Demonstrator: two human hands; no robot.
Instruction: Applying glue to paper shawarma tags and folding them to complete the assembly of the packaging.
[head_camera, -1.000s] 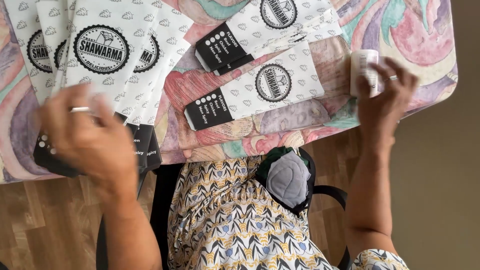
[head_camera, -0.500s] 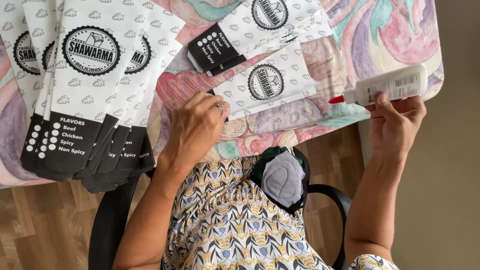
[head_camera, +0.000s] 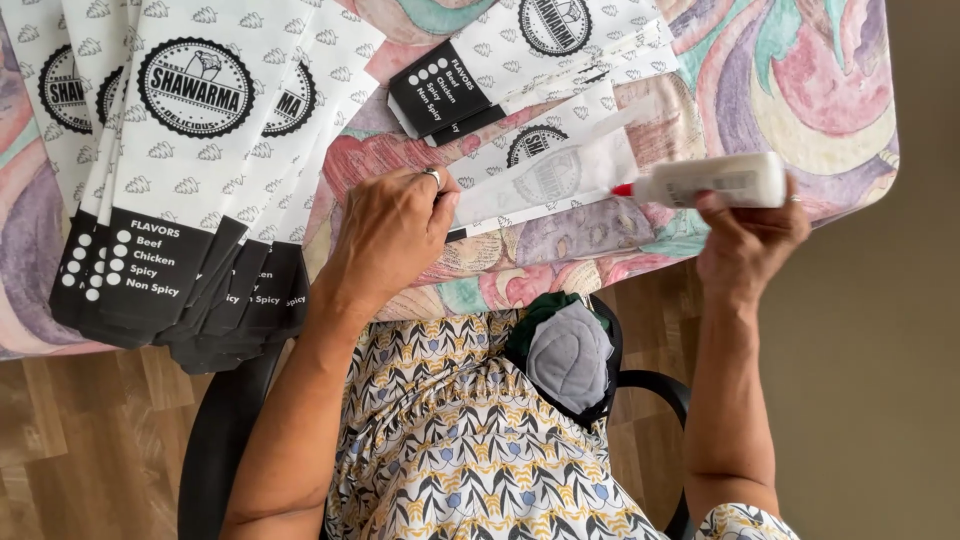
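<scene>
- Overhead, two hands at work: left hand (head_camera: 392, 228) lies palm-down, fingers curled and pressing the near end of one flat paper sleeve (head_camera: 555, 175); a ring shows on one finger.
- Right hand (head_camera: 748, 240) grips one white glue bottle (head_camera: 712, 181), fingers wrapped round its body; the bottle lies sideways, red nozzle tip at the sleeve's right edge.
- Beyond the pressed sleeve, a small stack of printed sleeves (head_camera: 520, 55), at least two; exact count unclear.
- Far left, a fanned pile of printed sleeves (head_camera: 180, 180), about five black ends showing, overhanging the table's near edge.
- Table (head_camera: 810, 90) wears a swirled pastel cloth; bare cloth lies right of the bottle, up to the corner.
- One dark pouch (head_camera: 568, 355) rests on the patterned lap, just below the table edge.
</scene>
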